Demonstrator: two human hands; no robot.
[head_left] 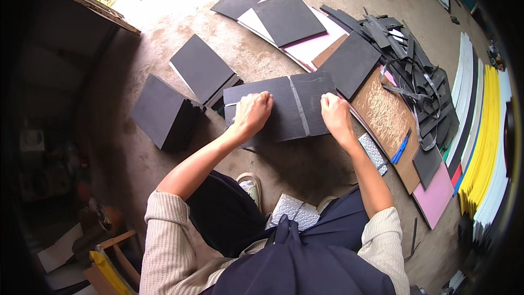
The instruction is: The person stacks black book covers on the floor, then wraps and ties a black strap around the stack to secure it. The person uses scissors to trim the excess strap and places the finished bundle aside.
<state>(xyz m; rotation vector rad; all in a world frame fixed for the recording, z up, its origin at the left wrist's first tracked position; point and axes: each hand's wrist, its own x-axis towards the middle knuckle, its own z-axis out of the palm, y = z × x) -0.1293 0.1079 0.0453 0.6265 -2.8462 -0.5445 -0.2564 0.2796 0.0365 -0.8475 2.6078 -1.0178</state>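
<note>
In front of me is a block of black ribbed sheets (283, 117), with a pale clear strap (298, 104) running across it. A second pale band shows at its left end, running under my left hand (252, 113). That hand is closed in a fist over the left part of the block. My right hand (337, 114) is also closed, at the block's right end. Whatever the fingers of either hand pinch is hidden. Beyond the right end lies a flat black sheet (349, 64).
Two stacks of black sheets, one nearer (162, 106) and one farther (202, 68), stand at left. At right are a brown board (385, 106), a blue-handled tool (403, 145), a heap of black strips (417, 74) and yellow strips (483, 142). A silvery pad (295, 211) lies between my legs.
</note>
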